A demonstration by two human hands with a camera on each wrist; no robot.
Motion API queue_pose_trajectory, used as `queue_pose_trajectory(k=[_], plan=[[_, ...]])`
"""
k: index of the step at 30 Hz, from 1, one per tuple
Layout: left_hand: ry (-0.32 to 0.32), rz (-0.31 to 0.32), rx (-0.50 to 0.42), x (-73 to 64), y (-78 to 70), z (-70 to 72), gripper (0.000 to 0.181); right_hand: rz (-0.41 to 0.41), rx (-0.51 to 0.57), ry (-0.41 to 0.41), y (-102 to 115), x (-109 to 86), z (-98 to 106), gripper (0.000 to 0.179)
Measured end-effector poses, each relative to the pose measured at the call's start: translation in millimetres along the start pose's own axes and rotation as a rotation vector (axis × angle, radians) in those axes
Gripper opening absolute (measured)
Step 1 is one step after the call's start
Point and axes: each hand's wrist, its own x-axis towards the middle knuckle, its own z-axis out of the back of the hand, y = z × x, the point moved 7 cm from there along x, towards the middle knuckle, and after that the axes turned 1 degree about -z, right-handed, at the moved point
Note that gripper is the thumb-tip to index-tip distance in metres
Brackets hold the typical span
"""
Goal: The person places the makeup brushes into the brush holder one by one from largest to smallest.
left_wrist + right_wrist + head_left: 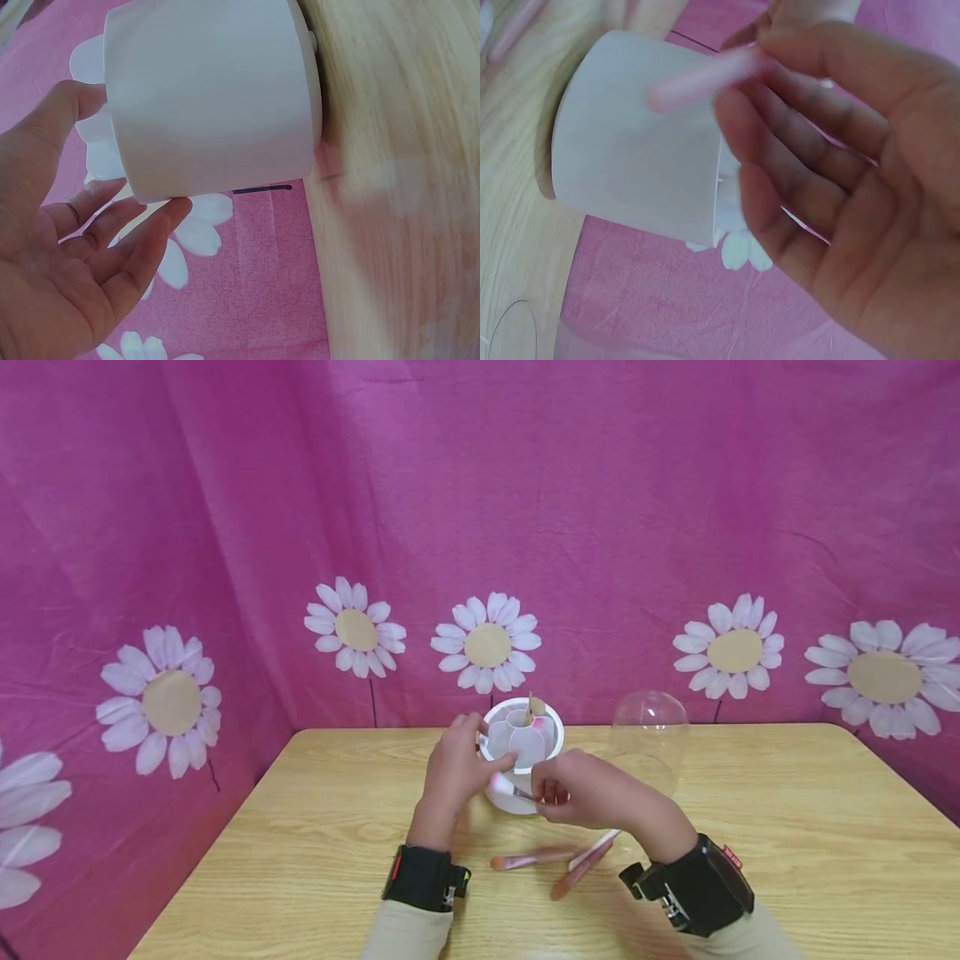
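A white round brush holder [517,803] with petal-shaped compartments stands on the table, and one brush [533,707] with tan bristles pokes up from it. My left hand [456,764] grips its upper rim from the left; in the left wrist view the thumb is at the rim and the fingertips touch the side wall. In front of the holder, my right hand [581,789] pinches a makeup brush [504,786] with white and pink bristles, pointing left. The right wrist view shows this brush's pale pink handle [697,84], blurred, between thumb and fingers.
Three makeup brushes [525,860] lie crossing each other on the wooden table [300,868], nearer than the holder. A clear dome cover [648,739] stands behind my right forearm. Pink cloth [600,527] with daisies hangs along the back and sides.
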Motion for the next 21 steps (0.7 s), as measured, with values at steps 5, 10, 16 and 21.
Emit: queue_pose_trajectory(k=[5,10,16,21], plan=[[0.007,-0.004,0.005,0.1,0.0,-0.7,0.047,-0.111,0.011,-0.213,-10,-1.3,23,0.008],[0.023,0.009,0.002,0.2,0.2,-2.6,0.05,-0.248,0.014,-0.456,-24,-7.7,46,0.006],[0.022,0.016,0.004,0.2,0.0,-2.4,0.051,-0.359,0.049,-0.557,-36,-14.5,56,0.012],[0.019,0.004,0.003,1.0,-1.0,-2.4,0.05,-0.365,0.067,-0.589,-41,-15.8,56,0.011]])
